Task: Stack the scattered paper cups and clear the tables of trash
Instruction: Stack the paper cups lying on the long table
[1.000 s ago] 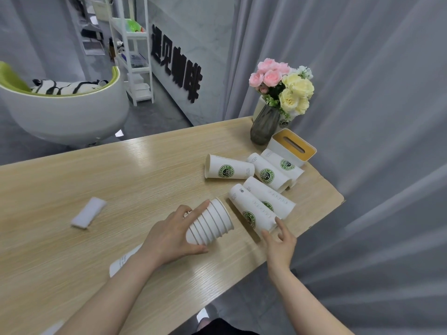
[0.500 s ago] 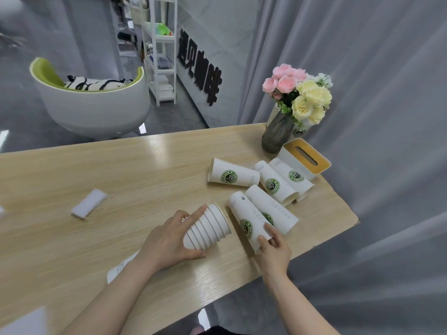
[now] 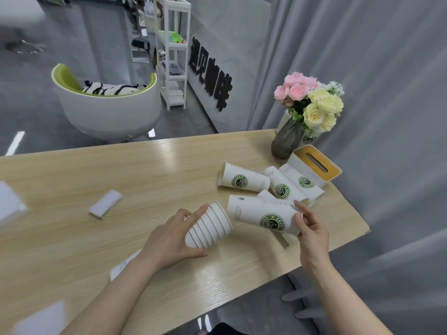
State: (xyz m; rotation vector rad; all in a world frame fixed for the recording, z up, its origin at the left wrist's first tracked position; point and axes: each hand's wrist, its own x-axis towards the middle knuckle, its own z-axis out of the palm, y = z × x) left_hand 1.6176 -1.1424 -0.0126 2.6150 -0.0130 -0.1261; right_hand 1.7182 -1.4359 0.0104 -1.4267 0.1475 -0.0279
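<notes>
Table (image 3: 96, 238): three cups (image 3: 244, 181) remain scattered near the vase. My left hand (image 3: 169, 238) still grasps the stack (image 3: 209, 226), mouth rightward. My right hand (image 3: 312, 228) now holds a cup (image 3: 263, 216), lifted, base nearly at that mouth. Nesting looks next.

The paper cups (image 3: 244, 181) carry a round green logo reading "ENJOY LIFE COFFEE".

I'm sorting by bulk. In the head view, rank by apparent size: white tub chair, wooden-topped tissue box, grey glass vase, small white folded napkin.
1. White tub chair, though farthest.
2-3. Wooden-topped tissue box and grey glass vase look alike.
4. Small white folded napkin.
</notes>
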